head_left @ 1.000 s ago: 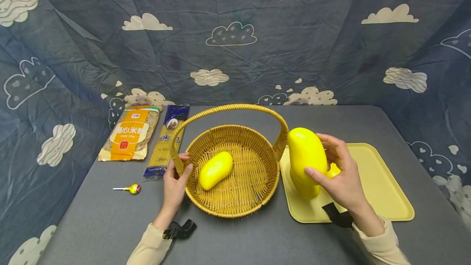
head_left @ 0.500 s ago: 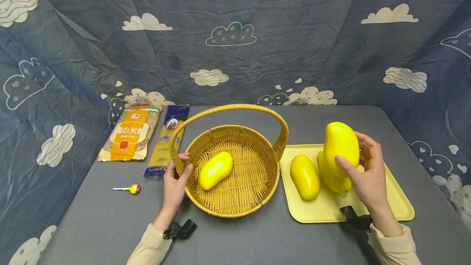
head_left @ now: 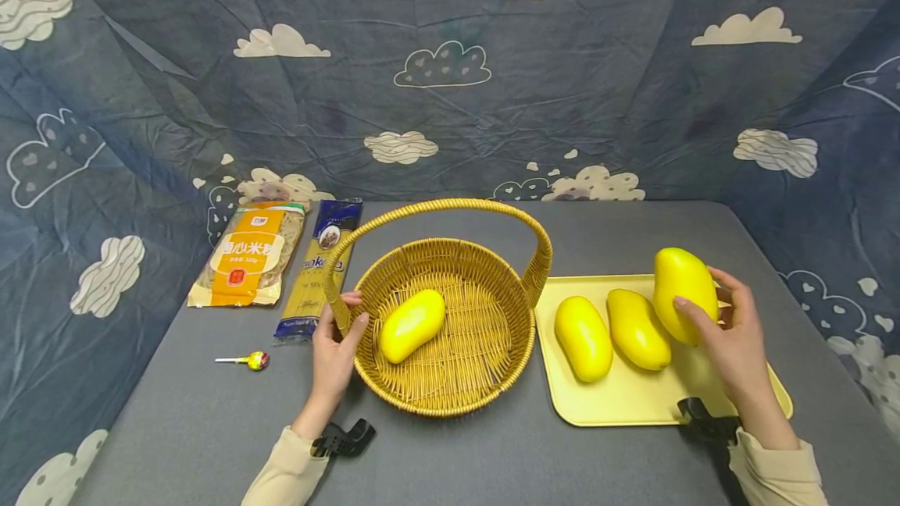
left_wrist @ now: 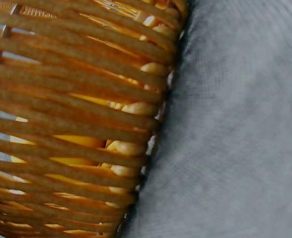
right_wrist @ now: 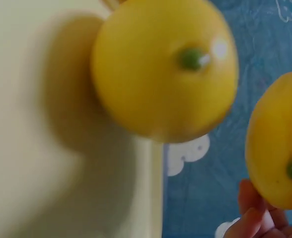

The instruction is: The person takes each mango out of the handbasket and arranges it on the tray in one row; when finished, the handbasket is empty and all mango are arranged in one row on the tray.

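A plump yellow mango is held in my right hand, thumb on its near side, over the right part of the yellow tray. Two more mangoes, one on the left and one in the middle, lie on that tray. In the right wrist view the held mango shows a green tip above my fingertips. My left hand grips the wicker basket at its left rim, by the foot of the handle. Inside the basket rests another mango.
Left of the basket lie an orange-labelled noodle bag and a blue and gold pasta packet. A lollipop is nearer the front left. The basket's tall handle arches above it. A cloud-patterned cloth hangs behind the grey table.
My right hand has carried the mango rightward across the tray, uncovering the two mangoes there, and has come slightly lower. The left hand and the basket have stayed in place.
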Tool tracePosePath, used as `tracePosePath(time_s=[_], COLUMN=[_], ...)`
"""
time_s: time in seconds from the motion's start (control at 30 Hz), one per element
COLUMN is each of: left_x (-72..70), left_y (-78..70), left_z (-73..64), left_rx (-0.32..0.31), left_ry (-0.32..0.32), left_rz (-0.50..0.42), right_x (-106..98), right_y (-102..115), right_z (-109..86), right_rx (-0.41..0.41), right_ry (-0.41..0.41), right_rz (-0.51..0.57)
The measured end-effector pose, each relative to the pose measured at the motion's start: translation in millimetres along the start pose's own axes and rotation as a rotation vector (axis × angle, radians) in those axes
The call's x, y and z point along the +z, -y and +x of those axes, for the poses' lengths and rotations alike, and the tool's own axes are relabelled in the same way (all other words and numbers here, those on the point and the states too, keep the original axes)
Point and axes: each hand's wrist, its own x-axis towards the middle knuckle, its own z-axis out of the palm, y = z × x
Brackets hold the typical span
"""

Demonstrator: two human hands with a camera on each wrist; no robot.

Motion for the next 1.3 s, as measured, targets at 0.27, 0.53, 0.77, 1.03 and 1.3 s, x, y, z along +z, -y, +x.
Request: tracePosePath(time_s=[0.27, 0.53, 0.77, 1.03, 1.3], left_x=[0.6, -0.1, 0.6, 0.1, 0.4], left_y=[-0.5, -0.3, 0.1, 0.2, -1.5], left_z=[0.3, -0.3, 0.1, 0.1, 0.1], left_rx=[0.000, 0.002, 0.003, -0.004, 0.004], left_ry=[-0.005, -0.006, -0.005, -0.011, -0.008], left_rz=[0.000, -0.003, -0.005, 0.006, 0.000], right_x=[-8, -15, -20, -20, -20], right_y=[-41, -72, -41, -10, -13], right_z=[12.1, 18.8, 12.5, 2.5, 4.1], right_rx=[0.141, 0.209, 0.299, 0.325, 0.343], right_ry=[0.039, 0.132, 0.269, 0.333, 0.360], right_rz=[-0.110, -0.241, -0.256, -0.268, -0.295])
